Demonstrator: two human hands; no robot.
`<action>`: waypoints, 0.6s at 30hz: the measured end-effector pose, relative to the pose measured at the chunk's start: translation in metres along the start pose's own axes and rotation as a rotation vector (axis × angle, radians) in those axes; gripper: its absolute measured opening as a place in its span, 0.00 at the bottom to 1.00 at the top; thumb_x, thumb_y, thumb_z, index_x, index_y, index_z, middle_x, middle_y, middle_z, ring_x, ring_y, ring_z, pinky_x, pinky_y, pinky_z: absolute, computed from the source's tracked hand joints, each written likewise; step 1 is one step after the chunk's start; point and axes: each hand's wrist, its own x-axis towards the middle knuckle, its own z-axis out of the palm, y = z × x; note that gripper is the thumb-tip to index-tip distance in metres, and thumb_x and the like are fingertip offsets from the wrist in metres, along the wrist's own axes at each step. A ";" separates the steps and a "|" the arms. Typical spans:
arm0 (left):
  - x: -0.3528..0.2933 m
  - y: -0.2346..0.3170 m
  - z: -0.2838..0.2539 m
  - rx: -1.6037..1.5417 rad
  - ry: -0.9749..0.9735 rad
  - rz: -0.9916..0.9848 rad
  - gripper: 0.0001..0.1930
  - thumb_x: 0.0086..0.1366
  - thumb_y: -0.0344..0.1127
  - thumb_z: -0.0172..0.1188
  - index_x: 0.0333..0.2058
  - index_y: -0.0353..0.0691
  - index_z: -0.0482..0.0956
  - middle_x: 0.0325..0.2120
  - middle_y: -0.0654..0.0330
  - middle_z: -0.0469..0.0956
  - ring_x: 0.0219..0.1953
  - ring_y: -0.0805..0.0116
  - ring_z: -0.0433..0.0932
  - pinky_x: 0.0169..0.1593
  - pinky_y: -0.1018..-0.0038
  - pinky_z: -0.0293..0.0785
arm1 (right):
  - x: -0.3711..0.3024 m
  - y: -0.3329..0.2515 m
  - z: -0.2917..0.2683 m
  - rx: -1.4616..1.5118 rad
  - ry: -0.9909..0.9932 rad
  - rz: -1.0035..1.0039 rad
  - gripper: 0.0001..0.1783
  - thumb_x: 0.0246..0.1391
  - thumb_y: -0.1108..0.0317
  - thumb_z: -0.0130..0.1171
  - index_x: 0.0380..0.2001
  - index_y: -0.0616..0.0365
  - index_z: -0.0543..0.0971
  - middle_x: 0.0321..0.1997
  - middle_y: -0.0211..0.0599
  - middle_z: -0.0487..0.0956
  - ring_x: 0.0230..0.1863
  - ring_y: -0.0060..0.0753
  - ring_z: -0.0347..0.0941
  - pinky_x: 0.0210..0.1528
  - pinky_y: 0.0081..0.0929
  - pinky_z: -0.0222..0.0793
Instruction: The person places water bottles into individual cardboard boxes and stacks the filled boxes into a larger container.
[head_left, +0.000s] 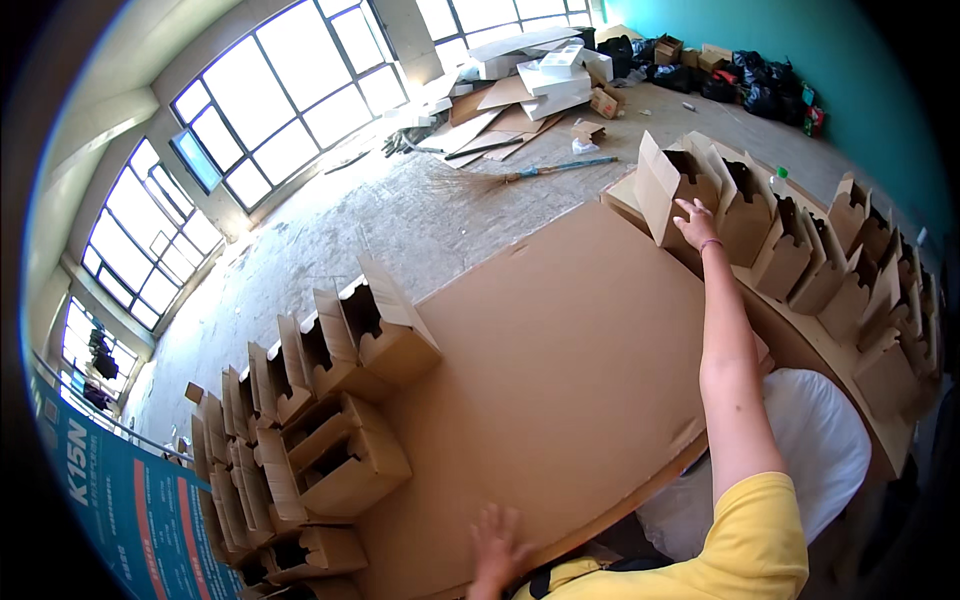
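My right hand (697,225) reaches far out to the right, fingers stretched and apart, at the near side of an open cardboard box (657,190) with a raised flap. The fingertips seem to touch this box, though contact is hard to tell. It stands at the far end of rows of similar open boxes (780,255). Low in the middle, my left hand (495,548) is slightly blurred, with spread fingers over the brown cardboard sheet (560,350) covering the table. Nothing shows in it. More open boxes (345,465) stand in rows on the sheet's left side.
A white plastic bag (815,450) bulges beside my right arm. A green-capped bottle (779,178) stands behind the right boxes. A blue printed banner (120,490) is at the left. On the floor beyond lie a broom (540,173), foam and cardboard scraps (520,95), and black bags (760,90).
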 end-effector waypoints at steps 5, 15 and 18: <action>0.016 0.069 -0.036 -0.092 -0.226 -0.144 0.45 0.54 0.45 0.67 0.68 0.49 0.54 0.70 0.47 0.40 0.72 0.44 0.35 0.69 0.45 0.35 | 0.052 0.002 0.034 -0.127 -0.026 0.005 0.28 0.52 0.57 0.60 0.59 0.36 0.73 0.73 0.52 0.50 0.70 0.58 0.53 0.70 0.41 0.51; -0.004 0.046 -0.012 -0.088 -0.293 -0.155 0.52 0.51 0.54 0.68 0.70 0.55 0.46 0.71 0.50 0.32 0.72 0.43 0.28 0.68 0.42 0.26 | 0.060 -0.019 0.065 0.757 -0.281 0.327 0.31 0.59 0.64 0.56 0.63 0.65 0.64 0.62 0.46 0.70 0.61 0.38 0.68 0.63 0.28 0.62; 0.005 0.042 -0.013 -0.110 -0.276 -0.096 0.51 0.53 0.55 0.67 0.70 0.55 0.46 0.71 0.50 0.32 0.72 0.43 0.28 0.68 0.42 0.26 | 0.072 0.022 0.065 0.764 -0.119 0.132 0.27 0.62 0.64 0.54 0.62 0.62 0.66 0.53 0.36 0.76 0.50 0.24 0.73 0.49 0.22 0.69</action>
